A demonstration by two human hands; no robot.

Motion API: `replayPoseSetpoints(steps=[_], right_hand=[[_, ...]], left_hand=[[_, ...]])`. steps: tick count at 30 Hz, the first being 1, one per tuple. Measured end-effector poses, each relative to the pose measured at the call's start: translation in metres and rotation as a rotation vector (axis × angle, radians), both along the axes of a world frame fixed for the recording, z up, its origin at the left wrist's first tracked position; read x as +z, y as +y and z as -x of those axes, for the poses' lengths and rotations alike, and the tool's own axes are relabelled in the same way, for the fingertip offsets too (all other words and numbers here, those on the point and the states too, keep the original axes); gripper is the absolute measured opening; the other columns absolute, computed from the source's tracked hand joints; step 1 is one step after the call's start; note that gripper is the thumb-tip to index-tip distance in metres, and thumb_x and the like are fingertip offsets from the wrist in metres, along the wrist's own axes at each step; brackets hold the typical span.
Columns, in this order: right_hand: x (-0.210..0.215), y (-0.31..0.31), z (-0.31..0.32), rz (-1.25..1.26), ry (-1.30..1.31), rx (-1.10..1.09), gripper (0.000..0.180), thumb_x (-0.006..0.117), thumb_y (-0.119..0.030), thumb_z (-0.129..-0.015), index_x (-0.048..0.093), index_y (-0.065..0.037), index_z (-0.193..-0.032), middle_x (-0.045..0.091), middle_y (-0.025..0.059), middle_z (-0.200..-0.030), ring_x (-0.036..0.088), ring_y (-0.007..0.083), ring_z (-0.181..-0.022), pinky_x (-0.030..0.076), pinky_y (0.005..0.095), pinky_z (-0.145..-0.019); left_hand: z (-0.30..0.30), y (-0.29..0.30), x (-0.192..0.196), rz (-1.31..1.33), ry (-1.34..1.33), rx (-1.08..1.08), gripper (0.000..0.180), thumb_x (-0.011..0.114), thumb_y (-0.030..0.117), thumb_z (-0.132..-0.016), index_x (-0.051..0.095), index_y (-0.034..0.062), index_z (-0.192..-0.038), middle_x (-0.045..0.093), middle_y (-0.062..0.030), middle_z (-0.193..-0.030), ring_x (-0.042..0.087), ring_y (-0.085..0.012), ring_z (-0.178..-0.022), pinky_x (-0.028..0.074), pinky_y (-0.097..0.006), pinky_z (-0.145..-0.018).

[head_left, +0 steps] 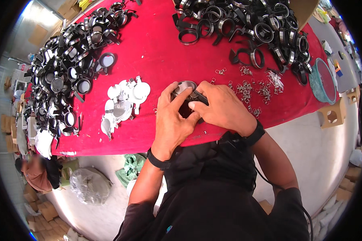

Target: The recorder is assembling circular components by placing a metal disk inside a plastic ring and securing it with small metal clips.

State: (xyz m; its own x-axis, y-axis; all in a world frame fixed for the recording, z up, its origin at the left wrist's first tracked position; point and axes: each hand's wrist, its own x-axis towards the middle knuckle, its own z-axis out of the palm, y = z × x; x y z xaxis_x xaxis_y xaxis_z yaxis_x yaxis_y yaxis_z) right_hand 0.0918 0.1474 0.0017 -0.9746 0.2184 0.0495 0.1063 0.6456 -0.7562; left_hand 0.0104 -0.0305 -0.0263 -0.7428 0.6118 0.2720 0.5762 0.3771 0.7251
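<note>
Close to the table's near edge, both hands meet over a round black part with a shiny metal lid [185, 85]. My left hand [171, 122] wraps the part from the left, thumb and fingers closed about its rim. From the right, my right hand [226, 106] grips the part's black handle side, with its fingers bent and thumb pressed inward. The fingers hide most of the joint between lid and ring. Left of my hands lies a loose pile of flat silver-white round lids [140, 90]. On the right are scattered small bent wire clips [245, 91] and a heap of thin metal pins [276, 79].
A red cloth [149, 60] covers the table. Large heaps of black rings with lids [57, 84] and open metal-banded rings [264, 33] flank it. A teal basket [318, 89] stands at the right edge. A person [38, 176] and a clear plastic bag [90, 185] are lower left.
</note>
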Motion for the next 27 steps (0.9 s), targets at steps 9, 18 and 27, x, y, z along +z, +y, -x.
replayPoseSetpoints(steps=[9, 18, 27], right_hand=[[-0.003, -0.023, 0.015, -0.173, 0.037, -0.110, 0.025, 0.081, -0.020, -0.093, 0.069, 0.001, -0.100, 0.076, 0.0209, -0.085, 0.077, 0.0444, -0.083, 0.060, 0.0561, -0.074], [-0.011, -0.020, -0.012, -0.323, 0.188, -0.005, 0.010, 0.073, -0.013, -0.098, 0.068, -0.005, -0.098, 0.072, 0.0144, -0.086, 0.072, 0.0387, -0.086, 0.056, 0.0524, -0.077], [-0.013, 0.038, -0.077, -0.076, 0.350, -0.246, 0.012, 0.074, -0.004, -0.103, 0.077, 0.001, -0.114, 0.080, 0.0153, -0.096, 0.080, 0.0321, -0.088, 0.061, 0.0387, -0.077]], left_hand=[[0.004, 0.000, -0.003, 0.018, 0.007, 0.026, 0.055, 0.090, 0.012, -0.085, 0.080, 0.0035, -0.139, 0.067, -0.0264, -0.150, 0.068, -0.0445, -0.133, 0.056, -0.049, -0.113], [0.004, -0.008, -0.001, 0.020, -0.076, 0.015, 0.066, 0.099, 0.012, -0.080, 0.079, 0.0050, -0.143, 0.065, -0.0235, -0.158, 0.068, -0.0403, -0.141, 0.055, -0.046, -0.119], [0.028, -0.028, -0.005, -0.356, -0.594, -0.206, 0.074, 0.096, -0.001, -0.086, 0.069, 0.0011, -0.155, 0.055, -0.0168, -0.171, 0.058, -0.0269, -0.154, 0.050, -0.042, -0.126]])
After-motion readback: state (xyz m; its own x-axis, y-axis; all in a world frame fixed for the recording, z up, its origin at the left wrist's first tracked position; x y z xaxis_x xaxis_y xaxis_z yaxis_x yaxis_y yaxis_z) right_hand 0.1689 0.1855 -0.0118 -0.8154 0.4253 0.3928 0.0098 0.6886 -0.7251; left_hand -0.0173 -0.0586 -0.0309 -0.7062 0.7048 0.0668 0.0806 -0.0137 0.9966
